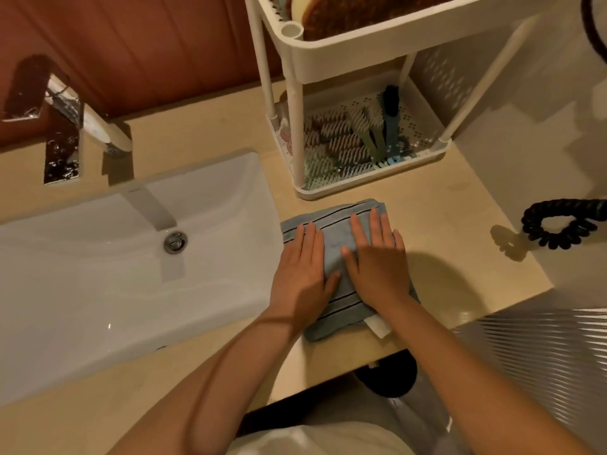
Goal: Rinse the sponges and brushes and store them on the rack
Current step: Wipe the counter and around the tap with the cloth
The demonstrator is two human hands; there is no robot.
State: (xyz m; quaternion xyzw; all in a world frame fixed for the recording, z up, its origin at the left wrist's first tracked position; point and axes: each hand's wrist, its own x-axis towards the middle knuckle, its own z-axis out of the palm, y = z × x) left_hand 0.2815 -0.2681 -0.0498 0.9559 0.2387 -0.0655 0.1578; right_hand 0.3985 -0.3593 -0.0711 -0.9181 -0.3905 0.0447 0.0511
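- Brushes (348, 142): heaped in the lower tray (368, 187) of the white rack (297, 126), pale bristles, green and blue handles, with one dark-headed brush (391, 96) lying toward the back of the tray.
- Brown, coarse sponge (345, 14): up in the top tray (345, 60) of the same rack, cut off by the upper edge of the view.
- Rack: standing on the beige bench (443, 251) at the back, to the right of the sink (98, 274).
- Folded towel (341, 238): blue-grey with thin dark stripes, flat on the bench in front of the rack, near the lower tray but apart from it, left edge just beside the sink rim.
- Left hand (302, 274): palm down on the left half of the towel, fingers (310, 238) straight and close together, pressing flat, curled round nothing.
- Right hand (377, 267): palm down on the right half, fingers (374, 224) straight and slightly apart, likewise pressing and gripping nothing; thumbs of both hands nearly meeting over the middle of the towel.
- White scrap (377, 325): peeking out from under the near corner of the towel.
- Sink: white, with a round metal drain stopper (175, 242) and a chrome faucet (65, 116) behind it.
- Black coiled cord (555, 224): on the bench at far right, well apart from the towel.
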